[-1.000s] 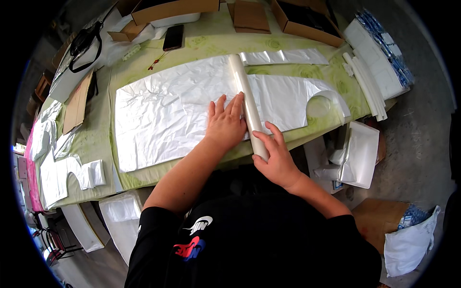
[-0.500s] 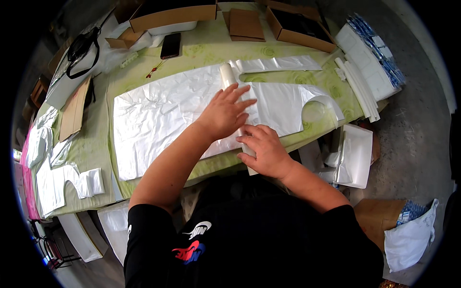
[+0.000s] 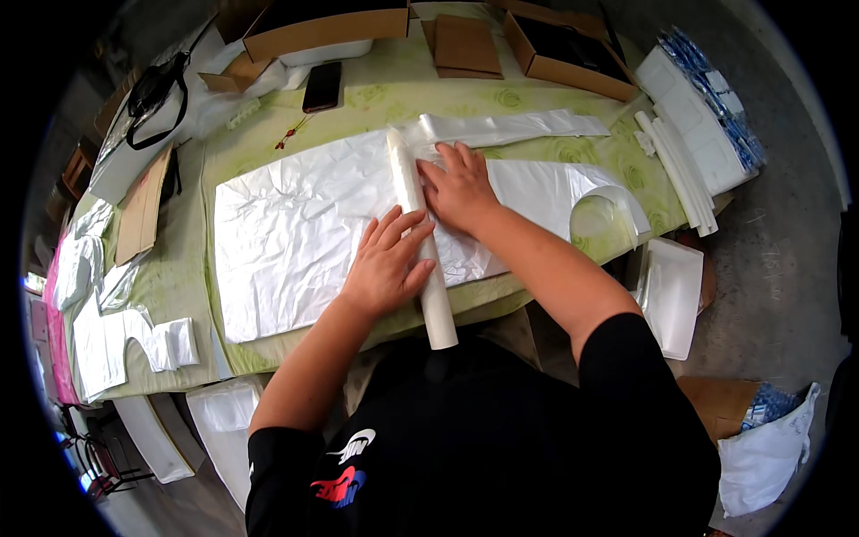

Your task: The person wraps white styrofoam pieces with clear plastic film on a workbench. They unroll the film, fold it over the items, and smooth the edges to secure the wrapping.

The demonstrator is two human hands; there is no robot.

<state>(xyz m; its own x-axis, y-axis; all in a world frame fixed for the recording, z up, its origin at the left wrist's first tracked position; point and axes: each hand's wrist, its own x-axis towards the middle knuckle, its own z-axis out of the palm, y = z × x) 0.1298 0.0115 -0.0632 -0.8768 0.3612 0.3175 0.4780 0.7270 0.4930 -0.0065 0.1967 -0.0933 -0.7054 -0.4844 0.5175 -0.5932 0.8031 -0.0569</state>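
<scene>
A sheet of thin white plastic (image 3: 286,224), shaped like an apron or large bag with a round cut-out at its right end, lies spread over the table. Across its middle rests a pale tube (image 3: 436,309), its near end sticking out past the table edge. My left hand (image 3: 389,259) lies with fingers spread on the tube and the plastic just left of it. Farther up, my right hand (image 3: 461,188) presses on the plastic right of the tube, fingers apart and thumb close to the tube. Neither hand is wrapped round anything.
A green patterned cloth covers the table (image 3: 501,94). At the back stand cardboard boxes (image 3: 573,54) and a black phone (image 3: 323,87). White tubes (image 3: 676,170) lie at the right edge, near a stack of blue-and-white packs (image 3: 711,116). Folded white plastic pieces (image 3: 134,345) lie at left.
My hands have moved apart: the left drew back toward me, the right reached farther up. The tube shifted left over the plastic, and more of its length shows.
</scene>
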